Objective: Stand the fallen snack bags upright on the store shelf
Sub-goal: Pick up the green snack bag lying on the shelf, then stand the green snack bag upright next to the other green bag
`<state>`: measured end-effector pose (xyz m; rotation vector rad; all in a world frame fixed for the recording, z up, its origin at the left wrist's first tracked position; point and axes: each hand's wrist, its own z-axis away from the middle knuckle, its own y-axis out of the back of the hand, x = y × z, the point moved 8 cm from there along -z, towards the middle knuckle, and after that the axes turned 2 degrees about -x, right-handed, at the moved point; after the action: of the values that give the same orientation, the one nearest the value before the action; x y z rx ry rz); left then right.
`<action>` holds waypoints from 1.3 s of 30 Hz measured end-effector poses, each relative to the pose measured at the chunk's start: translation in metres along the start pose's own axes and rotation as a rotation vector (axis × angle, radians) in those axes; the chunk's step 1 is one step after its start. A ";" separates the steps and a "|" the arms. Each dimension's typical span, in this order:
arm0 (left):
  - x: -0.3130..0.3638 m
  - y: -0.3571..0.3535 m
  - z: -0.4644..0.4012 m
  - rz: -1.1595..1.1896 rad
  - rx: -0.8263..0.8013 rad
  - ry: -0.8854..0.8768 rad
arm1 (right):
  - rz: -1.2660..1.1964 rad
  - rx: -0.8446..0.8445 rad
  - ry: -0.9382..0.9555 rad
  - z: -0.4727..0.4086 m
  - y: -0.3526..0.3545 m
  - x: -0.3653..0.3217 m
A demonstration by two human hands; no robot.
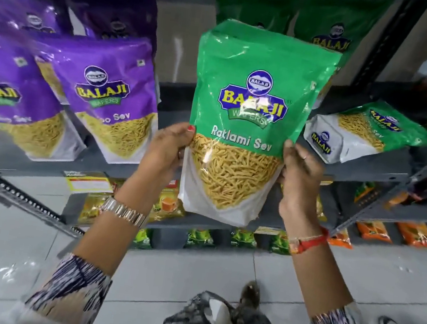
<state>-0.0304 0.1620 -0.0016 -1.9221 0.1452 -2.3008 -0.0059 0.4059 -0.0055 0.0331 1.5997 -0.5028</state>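
I hold a green Ratlami Sev bag (pixel 253 107) upright in the air in front of the grey shelf (pixel 364 172). My left hand (pixel 166 149) grips its left edge and my right hand (pixel 300 179) grips its right edge. Another green bag (pixel 370 134) lies flat on its back on the shelf to the right. Further green bags (pixel 332 33) stand upright at the back of the shelf. Purple sev bags (pixel 109 95) stand leaning on the shelf to the left.
A bare gap of shelf lies behind the held bag, between the purple and green rows. Lower shelves carry small orange packets (pixel 416 234) and green packets (pixel 200 238). A yellow price tag (pixel 88 184) hangs on the shelf edge. Tiled floor lies below.
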 end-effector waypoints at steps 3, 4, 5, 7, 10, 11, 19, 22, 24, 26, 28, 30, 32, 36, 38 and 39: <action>0.003 0.001 -0.006 -0.009 0.048 -0.069 | 0.060 0.005 0.010 -0.007 -0.010 0.002; 0.005 0.001 -0.012 -0.013 0.067 -0.088 | 0.068 0.000 0.028 -0.014 -0.014 0.000; 0.006 0.001 -0.018 -0.022 0.093 -0.103 | 0.065 -0.012 0.051 -0.022 -0.019 -0.004; 0.007 0.000 -0.031 -0.031 0.131 -0.131 | 0.070 -0.048 0.081 -0.041 -0.029 -0.009; 0.004 -0.006 -0.051 0.000 0.130 -0.151 | 0.074 -0.109 0.086 -0.073 -0.036 -0.002; 0.003 -0.009 -0.058 0.012 0.130 -0.155 | 0.076 -0.132 0.097 -0.083 -0.037 0.000; -0.024 -0.019 -0.096 0.068 0.199 -0.117 | 0.149 -0.178 0.047 -0.126 -0.038 0.018; -0.026 -0.016 -0.095 0.071 0.363 -0.190 | 0.197 -0.191 0.028 -0.132 -0.036 0.020; -0.016 -0.011 -0.079 0.041 0.595 -0.362 | 0.174 -0.189 0.025 -0.132 -0.029 0.017; -0.009 -0.020 -0.054 -0.085 0.793 -0.535 | 0.155 -0.134 0.070 -0.130 -0.009 0.007; -0.015 -0.051 -0.039 -0.188 0.774 -0.607 | 0.212 0.044 0.165 -0.127 0.031 -0.005; -0.022 -0.101 -0.041 -0.233 0.543 -0.608 | 0.360 0.329 0.292 -0.123 0.082 -0.021; -0.026 -0.156 -0.056 -0.355 0.301 -0.603 | 0.478 0.564 0.317 -0.125 0.126 -0.027; -0.011 -0.251 -0.092 -0.751 0.087 -0.683 | 0.380 0.688 -0.047 -0.150 0.188 0.017; -0.005 -0.281 -0.126 -0.893 0.082 -0.625 | 0.247 0.659 -0.196 -0.166 0.209 0.051; -0.010 -0.291 -0.152 -0.968 0.066 -0.530 | 0.195 0.606 -0.253 -0.173 0.213 0.063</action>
<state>-0.1910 0.4484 0.0093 -2.8714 -1.1169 -1.9884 -0.1077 0.6383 -0.1273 0.5554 1.1375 -0.7881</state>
